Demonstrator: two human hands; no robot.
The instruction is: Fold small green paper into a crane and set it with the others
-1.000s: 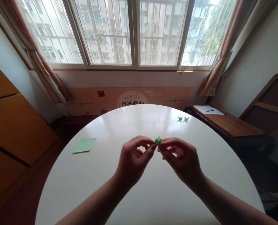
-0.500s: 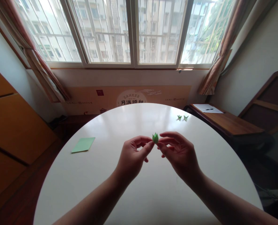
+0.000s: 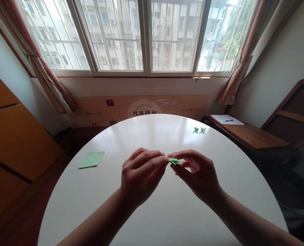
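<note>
A small folded piece of green paper (image 3: 175, 161) is held above the white table, its points lying sideways toward the right. My left hand (image 3: 144, 176) pinches its left end between thumb and fingers, the back of the hand toward me. My right hand (image 3: 199, 174) is closed around the other side, thumb below and index finger above. Parts of the paper are hidden by the fingertips. Two small green origami figures, a left one (image 3: 196, 130) and a right one (image 3: 203, 130), stand side by side at the table's far right.
A light green stack of square paper (image 3: 92, 160) lies on the left of the round white table (image 3: 152, 218). Beyond the table's right edge, a wooden desk (image 3: 264, 135) carries a white sheet (image 3: 226, 119) with a dark pen on it. Windows and curtains are behind.
The folded green paper has tipped from points-up to lying sideways. My left hand has turned over so its back shows, and my right fingers have closed in on the paper.
</note>
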